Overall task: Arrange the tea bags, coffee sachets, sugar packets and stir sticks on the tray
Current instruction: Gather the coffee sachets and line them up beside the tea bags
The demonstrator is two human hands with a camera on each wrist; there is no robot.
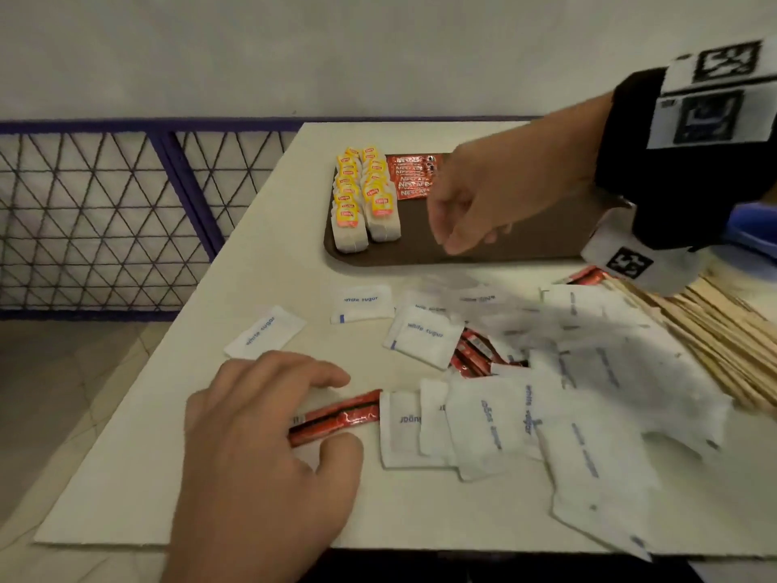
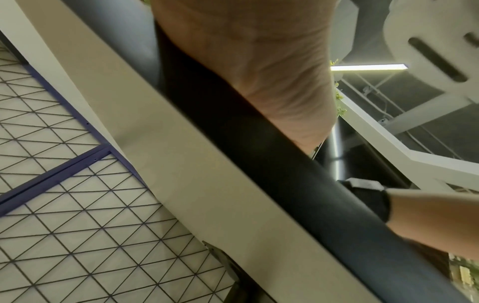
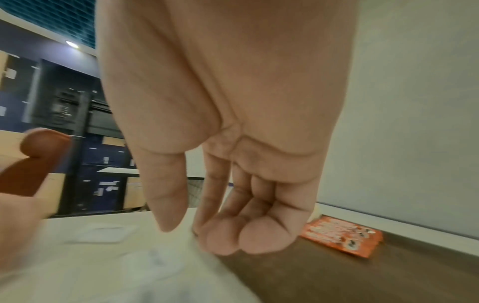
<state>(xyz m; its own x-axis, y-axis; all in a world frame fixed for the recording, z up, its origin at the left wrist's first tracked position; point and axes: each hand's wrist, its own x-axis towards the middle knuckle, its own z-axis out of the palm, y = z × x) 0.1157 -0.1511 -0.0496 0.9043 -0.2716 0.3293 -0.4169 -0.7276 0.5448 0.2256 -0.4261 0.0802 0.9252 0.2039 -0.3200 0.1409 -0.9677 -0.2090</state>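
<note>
A brown tray [image 1: 420, 248] lies at the back of the white table [image 1: 176, 477]. Two rows of yellow-tagged tea bags [image 1: 366, 195] fill its left end, with red coffee sachets [image 1: 414, 174] beside them. My right hand [image 1: 452, 239] hovers over the tray's middle, its fingers loosely curled and holding nothing; the right wrist view shows this hand [image 3: 207, 235] near the sachets [image 3: 342, 235]. At the front left, my left hand [image 1: 332, 414] pinches a red coffee sachet [image 1: 361, 408] between fingers and thumb on the table. White sugar packets [image 1: 483, 422] lie scattered. Wooden stir sticks [image 1: 723, 330] are piled at the right.
More red sachets [image 1: 473, 351] poke out from under the sugar packets, and one [image 1: 584, 275] lies by the stir sticks. A purple-framed mesh fence [image 1: 105, 220] stands past the table's left edge. A blue object [image 1: 757, 225] sits at the far right. The left wrist view shows only palm [image 2: 259, 71] and table edge.
</note>
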